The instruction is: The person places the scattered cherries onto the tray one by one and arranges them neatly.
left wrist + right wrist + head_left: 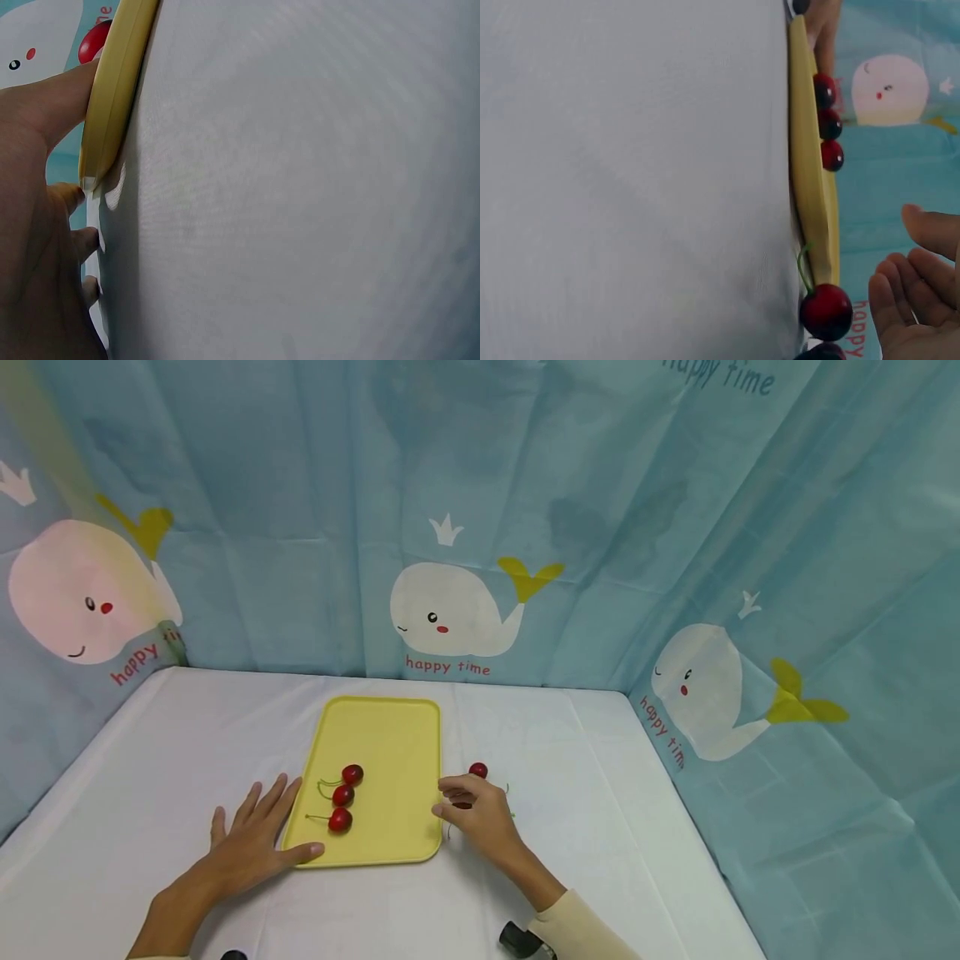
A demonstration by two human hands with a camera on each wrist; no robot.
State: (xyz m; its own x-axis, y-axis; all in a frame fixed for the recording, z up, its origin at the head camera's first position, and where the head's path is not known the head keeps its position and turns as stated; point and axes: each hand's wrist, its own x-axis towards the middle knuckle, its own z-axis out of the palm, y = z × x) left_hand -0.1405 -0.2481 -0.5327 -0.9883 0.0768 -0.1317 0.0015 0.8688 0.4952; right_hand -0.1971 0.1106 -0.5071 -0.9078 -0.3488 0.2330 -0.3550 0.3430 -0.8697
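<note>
A yellow tray (397,735) lies on the table with three dark red cherries (340,820) in a column on its left half, stems pointing left. My left hand (251,839) rests at the tray's lower left edge, fingers spread and thumb over the rim. Just off the tray's right edge, my right hand (480,814) hovers above loose cherries, holding nothing; its thumb and fingers stand apart in the right wrist view. One loose cherry (478,769) shows beyond that hand, and another (826,312) stands close to the tray in the right wrist view. The hand partly hides the others.
A white cloth (600,827) covers the table. Blue curtains (480,460) printed with whales stand along the back and sides. A black device (517,939) sits at my right wrist.
</note>
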